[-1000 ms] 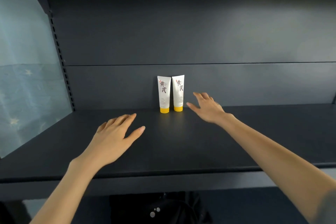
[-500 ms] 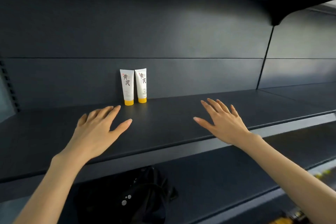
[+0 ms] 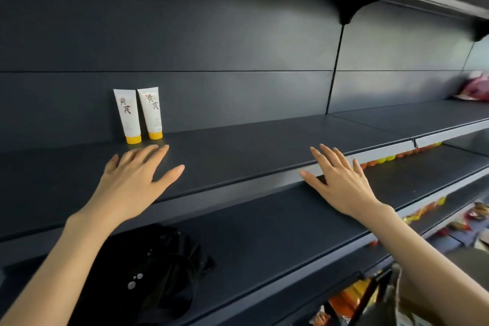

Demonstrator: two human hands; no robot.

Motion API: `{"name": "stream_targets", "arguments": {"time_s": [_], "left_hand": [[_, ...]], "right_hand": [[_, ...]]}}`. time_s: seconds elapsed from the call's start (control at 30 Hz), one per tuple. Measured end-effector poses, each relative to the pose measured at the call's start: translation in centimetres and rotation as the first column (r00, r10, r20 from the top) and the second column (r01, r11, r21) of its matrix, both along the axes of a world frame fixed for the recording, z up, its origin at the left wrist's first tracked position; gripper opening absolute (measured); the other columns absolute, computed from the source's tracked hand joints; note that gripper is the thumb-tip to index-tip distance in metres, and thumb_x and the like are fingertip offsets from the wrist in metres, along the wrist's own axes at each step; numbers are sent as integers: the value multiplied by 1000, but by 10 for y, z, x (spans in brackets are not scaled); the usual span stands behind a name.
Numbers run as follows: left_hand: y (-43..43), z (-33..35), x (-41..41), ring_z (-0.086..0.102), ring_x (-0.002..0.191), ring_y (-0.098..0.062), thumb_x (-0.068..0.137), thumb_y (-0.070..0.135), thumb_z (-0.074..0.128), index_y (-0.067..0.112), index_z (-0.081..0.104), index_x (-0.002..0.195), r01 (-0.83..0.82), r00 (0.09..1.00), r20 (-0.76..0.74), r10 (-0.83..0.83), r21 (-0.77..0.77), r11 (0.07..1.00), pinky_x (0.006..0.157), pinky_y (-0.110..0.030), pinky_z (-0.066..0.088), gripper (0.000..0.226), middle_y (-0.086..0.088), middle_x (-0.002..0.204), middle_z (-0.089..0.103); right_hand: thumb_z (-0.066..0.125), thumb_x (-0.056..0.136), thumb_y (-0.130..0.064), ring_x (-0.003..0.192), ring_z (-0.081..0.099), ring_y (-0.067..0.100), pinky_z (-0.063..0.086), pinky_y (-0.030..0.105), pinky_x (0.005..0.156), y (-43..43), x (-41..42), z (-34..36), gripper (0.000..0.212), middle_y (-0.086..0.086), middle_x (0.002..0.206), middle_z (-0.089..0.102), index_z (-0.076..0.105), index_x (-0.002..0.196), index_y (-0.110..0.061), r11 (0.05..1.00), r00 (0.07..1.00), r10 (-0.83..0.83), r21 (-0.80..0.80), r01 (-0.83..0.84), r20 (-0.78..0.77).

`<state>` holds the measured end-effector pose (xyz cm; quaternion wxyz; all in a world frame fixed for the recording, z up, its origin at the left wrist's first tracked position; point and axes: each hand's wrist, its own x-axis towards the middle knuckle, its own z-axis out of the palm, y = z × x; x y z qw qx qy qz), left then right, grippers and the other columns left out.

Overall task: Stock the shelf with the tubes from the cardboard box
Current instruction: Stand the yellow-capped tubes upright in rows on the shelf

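Observation:
Two white tubes with yellow caps stand cap-down side by side against the back panel of the dark shelf [image 3: 238, 151]: the left tube [image 3: 127, 116] and the right tube [image 3: 152, 113]. My left hand [image 3: 135, 182] hovers flat over the shelf just in front of them, fingers straight and empty. My right hand [image 3: 341, 180] is spread open at the shelf's front edge, well to the right of the tubes, holding nothing. The cardboard box is not in view.
A black bag [image 3: 158, 272] lies on the shelf below. Snack packets [image 3: 471, 87] sit at the far right of the upper shelf. Orange and yellow packaged goods [image 3: 397, 159] line the lower shelves at right.
The view has swung right, so the tubes sit further left. My right hand has drawn back from beside the tubes to the shelf's front edge. My left hand stays open in front of them.

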<state>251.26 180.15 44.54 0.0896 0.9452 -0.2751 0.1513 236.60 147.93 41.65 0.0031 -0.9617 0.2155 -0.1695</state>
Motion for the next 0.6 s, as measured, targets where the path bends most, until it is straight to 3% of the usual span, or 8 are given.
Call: {"name": "stream_targets", "arguments": {"time_s": [0.2, 0.3, 0.37, 0.6], "left_hand": [[-73, -12, -41, 19, 141, -17, 84, 67, 15, 27, 21, 149, 33, 999, -4, -33, 5, 999, 115, -43, 17, 76, 8, 155, 22], [-118, -23, -66, 21, 141, -17, 78, 79, 2, 26, 23, 148, 87, 996, 14, -87, 13, 996, 114, -43, 18, 90, 8, 154, 25], [-146, -32, -82, 22, 141, -17, 70, 76, -4, 26, 22, 148, 122, 992, 11, -123, 34, 992, 114, -44, 20, 97, 7, 154, 25], [-229, -68, -144, 9, 145, -15, 66, 74, -11, 27, 10, 150, 248, 968, -75, -241, 115, 962, 117, -44, 8, 99, 5, 158, 11]], "right_hand": [[17, 86, -69, 148, 1, 19, 7, 50, 118, -58, -59, -18, 77, -4, 160, 4, 8, 151, -29, 998, 999, -47, 38, 47, -7], [18, 87, -68, 148, 1, 19, 8, 51, 118, -94, -95, -28, 77, -5, 160, 4, 9, 151, -28, 996, 997, -73, 53, 73, -12], [17, 86, -69, 148, 2, 19, 7, 51, 118, -117, -119, -37, 78, -5, 160, 4, 8, 152, -28, 993, 995, -96, 61, 98, -29], [12, 80, -71, 148, 0, 19, 5, 49, 117, -175, -195, -73, 83, -4, 161, 1, 4, 152, -30, 976, 974, -181, 94, 194, -135]]}}
